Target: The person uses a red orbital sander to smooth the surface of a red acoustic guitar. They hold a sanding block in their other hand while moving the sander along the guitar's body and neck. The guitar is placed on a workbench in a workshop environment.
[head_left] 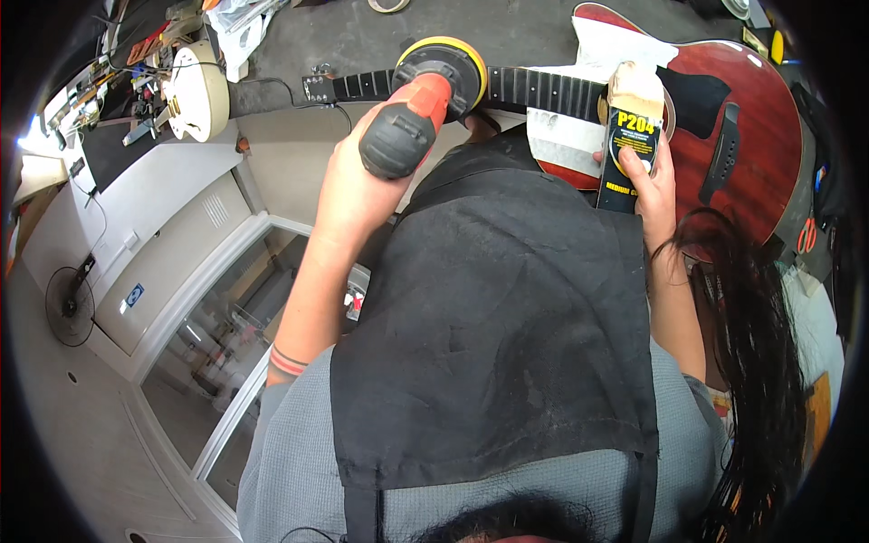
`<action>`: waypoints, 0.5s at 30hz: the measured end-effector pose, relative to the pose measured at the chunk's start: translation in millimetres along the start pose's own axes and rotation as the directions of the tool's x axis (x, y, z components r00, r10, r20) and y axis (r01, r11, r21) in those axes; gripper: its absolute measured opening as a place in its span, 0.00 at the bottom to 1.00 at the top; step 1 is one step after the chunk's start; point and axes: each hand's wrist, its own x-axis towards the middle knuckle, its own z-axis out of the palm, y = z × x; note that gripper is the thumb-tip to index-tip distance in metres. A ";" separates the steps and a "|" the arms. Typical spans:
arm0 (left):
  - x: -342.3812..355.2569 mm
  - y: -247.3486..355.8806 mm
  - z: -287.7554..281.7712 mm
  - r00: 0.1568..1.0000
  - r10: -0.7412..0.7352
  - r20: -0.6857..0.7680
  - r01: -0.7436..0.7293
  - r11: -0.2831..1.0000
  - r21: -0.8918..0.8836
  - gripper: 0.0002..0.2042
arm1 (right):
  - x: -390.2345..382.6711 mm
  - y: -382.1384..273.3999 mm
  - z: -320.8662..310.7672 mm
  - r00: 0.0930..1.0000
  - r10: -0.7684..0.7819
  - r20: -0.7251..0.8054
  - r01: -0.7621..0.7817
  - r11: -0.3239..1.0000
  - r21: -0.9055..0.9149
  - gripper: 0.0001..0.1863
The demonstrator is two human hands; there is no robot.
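My left hand (348,195) is wrapped around a red and black power polisher (403,136). Its round, yellow-edged pad (471,54) is over the neck of a guitar, and I cannot tell whether it touches. In my right hand (656,185) is a black bottle (618,190) with yellow print and a pale, stained top, held upright with the thumb across its front. Behind both hands lies the red acoustic guitar (765,109), its dark fretted neck (548,89) running left to the headstock (317,89). White paper (566,140) covers part of the body beside the fretboard.
A cream guitar body (201,90) and cluttered tools sit at the far left of the grey bench (317,36). A roll of tape (389,4) lies at the back. Red-handled scissors (806,235) are at the right, near long dark hair (756,335). A cable (276,83) crosses the bench.
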 end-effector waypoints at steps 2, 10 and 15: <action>5.8 12.9 -6.2 1.000 0.013 0.019 -0.013 1.000 0.016 0.24 | -0.1 -0.7 0.1 1.000 0.000 -0.002 0.000 1.000 -0.002 0.26; 14.7 23.5 -13.3 0.997 -0.028 0.068 0.024 0.998 0.060 0.28 | 1.3 1.2 0.5 1.000 -0.004 -0.017 0.004 1.000 0.002 0.26; 11.1 4.6 -19.7 0.994 -0.055 -0.092 0.059 0.997 0.046 0.28 | 2.2 3.5 -1.2 1.000 -0.002 -0.010 0.002 1.000 -0.014 0.26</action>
